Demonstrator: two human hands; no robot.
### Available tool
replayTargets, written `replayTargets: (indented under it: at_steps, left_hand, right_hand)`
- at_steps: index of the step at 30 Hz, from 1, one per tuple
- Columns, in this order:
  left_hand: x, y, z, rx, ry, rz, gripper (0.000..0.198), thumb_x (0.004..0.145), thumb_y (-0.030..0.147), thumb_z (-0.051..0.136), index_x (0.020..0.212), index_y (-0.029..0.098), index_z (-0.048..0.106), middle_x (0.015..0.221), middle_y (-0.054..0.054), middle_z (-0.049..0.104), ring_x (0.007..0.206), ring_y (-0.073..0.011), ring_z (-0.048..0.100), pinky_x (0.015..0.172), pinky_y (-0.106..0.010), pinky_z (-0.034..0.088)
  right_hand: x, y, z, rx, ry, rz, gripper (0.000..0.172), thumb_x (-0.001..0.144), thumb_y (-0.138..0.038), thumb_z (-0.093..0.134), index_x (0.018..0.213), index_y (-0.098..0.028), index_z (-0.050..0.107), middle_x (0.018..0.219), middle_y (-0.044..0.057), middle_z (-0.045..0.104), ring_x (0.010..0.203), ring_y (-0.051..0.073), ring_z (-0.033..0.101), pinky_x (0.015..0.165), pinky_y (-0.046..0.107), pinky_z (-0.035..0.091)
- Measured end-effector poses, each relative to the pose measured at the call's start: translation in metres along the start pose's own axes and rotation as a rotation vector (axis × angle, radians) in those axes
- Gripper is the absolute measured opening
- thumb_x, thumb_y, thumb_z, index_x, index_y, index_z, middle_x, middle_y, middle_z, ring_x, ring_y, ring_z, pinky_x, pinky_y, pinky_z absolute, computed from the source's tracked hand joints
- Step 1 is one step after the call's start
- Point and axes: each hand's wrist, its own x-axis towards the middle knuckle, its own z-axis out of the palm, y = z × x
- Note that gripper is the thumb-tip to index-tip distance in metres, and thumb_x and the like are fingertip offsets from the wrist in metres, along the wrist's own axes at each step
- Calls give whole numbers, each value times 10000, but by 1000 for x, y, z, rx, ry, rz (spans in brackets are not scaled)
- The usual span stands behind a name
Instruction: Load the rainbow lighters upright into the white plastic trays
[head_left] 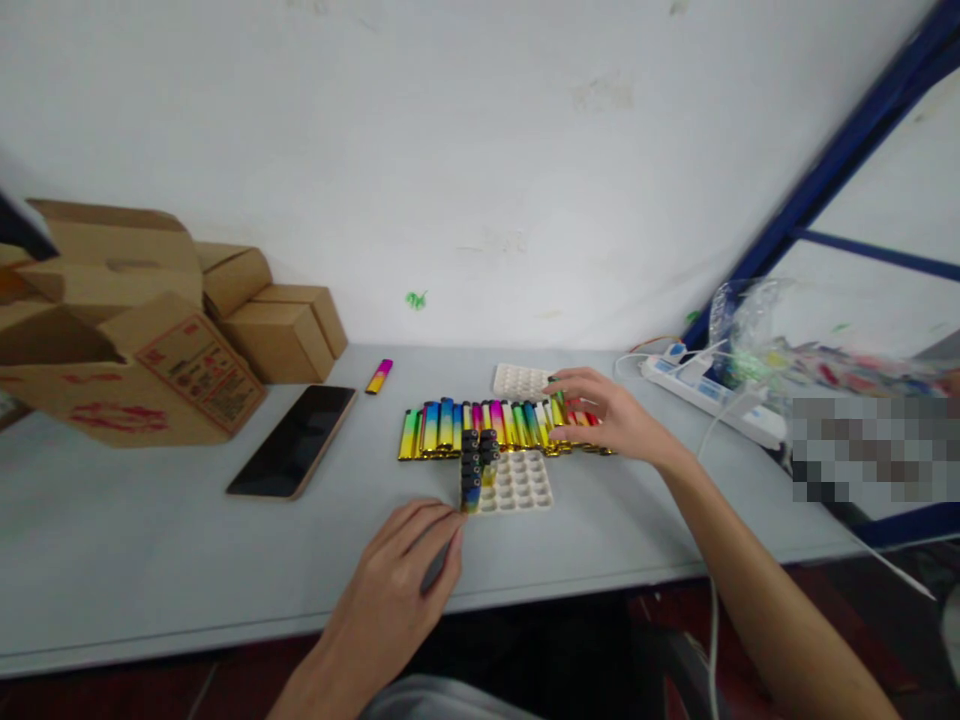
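A plain white wall (465, 180) stands behind a long, pale grey table (172, 560). On its left side is an open brown cardboard box (112, 400) with red printing, and just beside it are smaller brown cardboard boxes (277, 335). At the right lies a long white plastic power strip (739, 415) with plugs; nearer to the middle, on the left, lies a flat phone with black glass (294, 440). The left hand (405, 565) is loosely bent, its fingertips at the near left corner of a white moulded tray with round pits (529, 485); I cannot tell whether they press on it. The right hand (619, 420) is above the right part of a row of shiny, many-coloured lighters (495, 420), which lies just behind this tray. Its thumb and forefinger are apart, with a slim green-and-yellow lighter (558, 405) between them, but whether they squeeze it I cannot tell. A second white pitted tray (514, 379) lies behind the row. Several lighters with black tops (470, 460) stand upright in the left part of the near tray, and one pink-and-yellow lighter (379, 377) lies alone near the phone. I judge each lighter to be light, stiff and rather slippery, so the middle of its body is the best place to pinch; the tray seems thin and easily pushed, and is better steadied at its edge.
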Motion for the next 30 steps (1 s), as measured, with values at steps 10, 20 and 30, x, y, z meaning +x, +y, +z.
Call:
replayTargets:
  at_steps: [10, 20, 30]
  left_hand:
    - [-1, -5, 2, 4, -29, -21, 218, 993, 117, 560, 1170, 183, 668, 1090, -90, 718, 1057, -234, 669, 979, -426, 589]
    - [-3, -5, 2, 16, 20, -5, 178, 986, 108, 569, 1106, 180, 680, 1036, -76, 718, 1008, -218, 675, 964, -396, 585]
    - [-5, -7, 3, 9, 29, 21, 190, 979, 97, 600, 1135, 180, 669, 1042, -77, 719, 1029, -213, 674, 982, -389, 581]
  right_hand:
    - [-31, -17, 36, 687, 219, 356, 553, 800, -385, 862, 1325, -319, 703, 1360, 76, 695, 1119, 227, 697, 976, 387, 561]
    - [-31, -37, 46, 650, 97, 337, 361, 826, -505, 818, 990, -190, 755, 1054, 87, 785, 1014, 241, 718, 984, 423, 552]
    - [-30, -43, 64, 754, 33, 300, 425, 920, -603, 675, 880, -255, 434, 633, -99, 337, 496, 88, 301, 462, 223, 313]
